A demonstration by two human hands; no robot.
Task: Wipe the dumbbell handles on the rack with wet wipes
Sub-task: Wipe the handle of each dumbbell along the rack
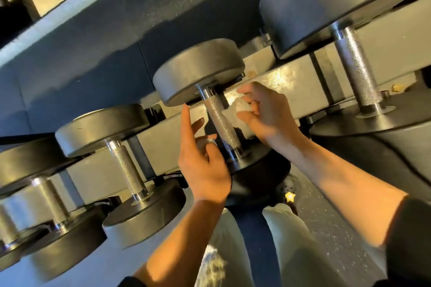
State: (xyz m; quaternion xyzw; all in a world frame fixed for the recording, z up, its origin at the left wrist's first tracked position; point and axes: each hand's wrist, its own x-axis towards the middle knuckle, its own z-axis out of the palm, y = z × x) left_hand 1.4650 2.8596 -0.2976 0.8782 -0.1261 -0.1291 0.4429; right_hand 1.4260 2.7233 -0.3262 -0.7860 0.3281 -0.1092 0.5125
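White wet wipe (241,109) bunched in right hand (268,116), beside knurled handle (222,123).

Middle dumbbell (214,109) seated on the grey rack (291,81), dark round heads at both ends, knurled steel handle (220,121) exposed between them, crumpled white wet wipe (240,109) held just right of the handle, similar dumbbells (121,158) racked alongside

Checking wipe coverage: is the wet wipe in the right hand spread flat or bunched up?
Bunched up. The wet wipe sits as a crumpled wad pinched in the right hand, beside the dumbbell handle.
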